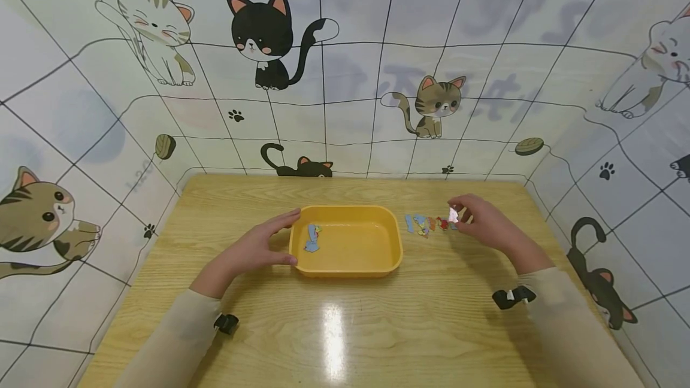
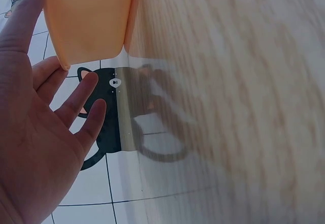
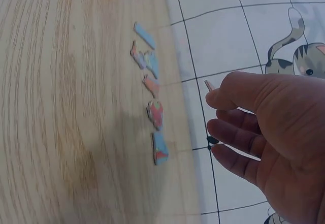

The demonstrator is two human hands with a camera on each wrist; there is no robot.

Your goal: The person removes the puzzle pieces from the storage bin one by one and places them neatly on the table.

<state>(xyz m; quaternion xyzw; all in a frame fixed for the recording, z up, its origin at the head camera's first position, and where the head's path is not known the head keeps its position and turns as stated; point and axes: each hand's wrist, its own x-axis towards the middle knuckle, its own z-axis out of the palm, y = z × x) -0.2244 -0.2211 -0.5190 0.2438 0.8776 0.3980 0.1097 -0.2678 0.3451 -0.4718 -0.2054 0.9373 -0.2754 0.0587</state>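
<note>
Gathering seems the step: the right hand (image 1: 489, 226) pinches a piece (image 1: 453, 215), probably calling for a leftward carry into the tray (image 1: 356, 244) the spread left hand (image 1: 256, 249) touches.

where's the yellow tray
In the head view, the yellow tray sits on the table, between the left hand touching its left end and small colourful pieces to its right.

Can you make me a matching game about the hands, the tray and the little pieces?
1. left hand
2. right hand
3. tray
4. row of loose pieces

A. pinching a small piece
B. on the table, right of the tray in the head view
C. touching the tray
D. yellow all over

Pairs: 1-C, 2-A, 3-D, 4-B
</note>
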